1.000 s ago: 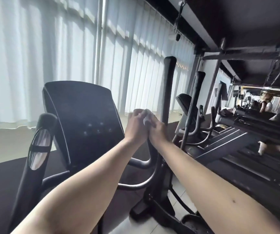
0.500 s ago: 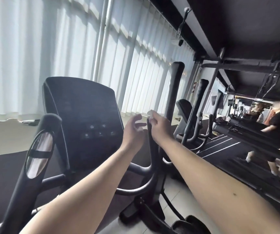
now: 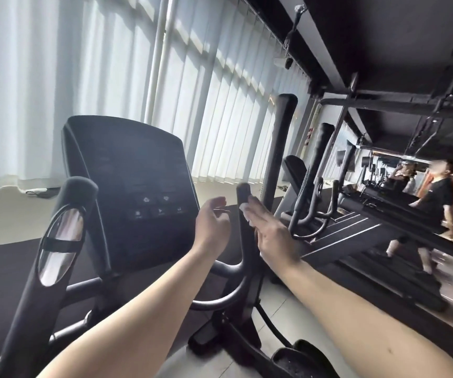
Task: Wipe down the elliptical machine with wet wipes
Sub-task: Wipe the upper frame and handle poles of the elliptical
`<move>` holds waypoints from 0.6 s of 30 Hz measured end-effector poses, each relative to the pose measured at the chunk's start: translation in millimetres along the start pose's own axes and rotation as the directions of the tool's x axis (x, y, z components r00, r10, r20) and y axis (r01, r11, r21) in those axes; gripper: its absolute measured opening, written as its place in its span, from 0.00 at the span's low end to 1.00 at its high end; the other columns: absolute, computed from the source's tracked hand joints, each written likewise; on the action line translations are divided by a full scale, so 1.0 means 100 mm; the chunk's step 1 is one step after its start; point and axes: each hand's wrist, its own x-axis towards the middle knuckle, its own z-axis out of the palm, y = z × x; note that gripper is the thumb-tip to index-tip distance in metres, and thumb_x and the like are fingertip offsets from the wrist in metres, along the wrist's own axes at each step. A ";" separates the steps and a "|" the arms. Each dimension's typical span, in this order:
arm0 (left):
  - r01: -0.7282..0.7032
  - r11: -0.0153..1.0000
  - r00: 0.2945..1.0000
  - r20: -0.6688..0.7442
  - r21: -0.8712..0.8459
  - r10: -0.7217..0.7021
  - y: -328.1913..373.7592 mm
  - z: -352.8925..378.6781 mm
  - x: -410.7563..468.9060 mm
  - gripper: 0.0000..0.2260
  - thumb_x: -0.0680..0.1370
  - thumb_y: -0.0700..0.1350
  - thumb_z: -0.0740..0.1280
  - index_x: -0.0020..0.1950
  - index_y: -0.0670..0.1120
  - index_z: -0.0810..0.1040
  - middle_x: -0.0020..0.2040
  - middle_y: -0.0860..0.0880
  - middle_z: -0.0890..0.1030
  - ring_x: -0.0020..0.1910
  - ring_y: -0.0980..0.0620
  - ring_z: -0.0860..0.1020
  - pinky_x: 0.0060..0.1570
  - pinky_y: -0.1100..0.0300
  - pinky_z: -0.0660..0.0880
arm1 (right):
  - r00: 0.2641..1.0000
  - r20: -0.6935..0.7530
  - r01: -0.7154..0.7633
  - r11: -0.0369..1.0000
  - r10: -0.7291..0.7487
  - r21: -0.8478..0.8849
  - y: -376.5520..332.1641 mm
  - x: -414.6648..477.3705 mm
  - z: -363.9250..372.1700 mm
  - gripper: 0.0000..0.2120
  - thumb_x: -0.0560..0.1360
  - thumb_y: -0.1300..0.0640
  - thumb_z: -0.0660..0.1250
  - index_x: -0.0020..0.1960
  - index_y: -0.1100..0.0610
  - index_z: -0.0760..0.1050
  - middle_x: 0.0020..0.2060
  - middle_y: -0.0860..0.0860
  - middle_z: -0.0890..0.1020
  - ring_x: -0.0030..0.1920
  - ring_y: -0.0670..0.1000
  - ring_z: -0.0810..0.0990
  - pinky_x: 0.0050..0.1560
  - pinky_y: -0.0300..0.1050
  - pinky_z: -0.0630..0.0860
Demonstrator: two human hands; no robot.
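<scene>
The white wipe (image 3: 245, 213) lies crumpled against the slim black upright handle (image 3: 243, 192), mostly hidden under the right hand (image 3: 270, 236), whose straight fingers press it there. The left hand (image 3: 211, 227) hovers just beside, loosely curled, holding nothing. The smooth matte console (image 3: 127, 173) stands to their left.

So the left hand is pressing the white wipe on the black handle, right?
Not quite. It is the right hand that presses the white wipe on the black handle, as the head view shows. The left hand is beside the handle, holding nothing.
</scene>
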 end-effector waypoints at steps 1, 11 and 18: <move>0.006 1.000 1.000 0.008 0.004 -0.006 -0.01 0.01 -0.01 0.18 0.79 0.36 0.60 0.65 0.50 0.78 0.57 0.51 0.83 0.54 0.50 0.82 0.56 0.58 0.78 | 0.995 0.008 -0.100 0.993 0.100 0.062 0.00 -0.14 0.03 0.28 0.79 0.75 0.61 0.75 0.56 0.73 0.74 0.48 0.72 0.75 0.46 0.71 0.75 0.39 0.66; -0.044 0.999 0.989 0.141 0.005 0.043 -0.05 0.21 -0.13 0.21 0.76 0.40 0.59 0.62 0.56 0.83 0.58 0.55 0.84 0.56 0.62 0.81 0.60 0.62 0.76 | 0.909 -0.075 -0.370 0.878 0.409 0.304 -0.37 0.36 0.03 0.19 0.86 0.58 0.57 0.77 0.53 0.70 0.72 0.46 0.74 0.71 0.43 0.74 0.73 0.33 0.65; 0.002 1.000 0.987 0.162 -0.020 0.001 -0.28 0.21 -0.30 0.21 0.73 0.46 0.59 0.60 0.59 0.84 0.58 0.54 0.83 0.59 0.57 0.80 0.64 0.50 0.77 | 0.884 -0.049 -0.440 0.864 0.464 0.245 -0.25 -0.48 0.38 0.20 0.87 0.59 0.53 0.77 0.54 0.70 0.66 0.49 0.81 0.68 0.47 0.78 0.69 0.30 0.68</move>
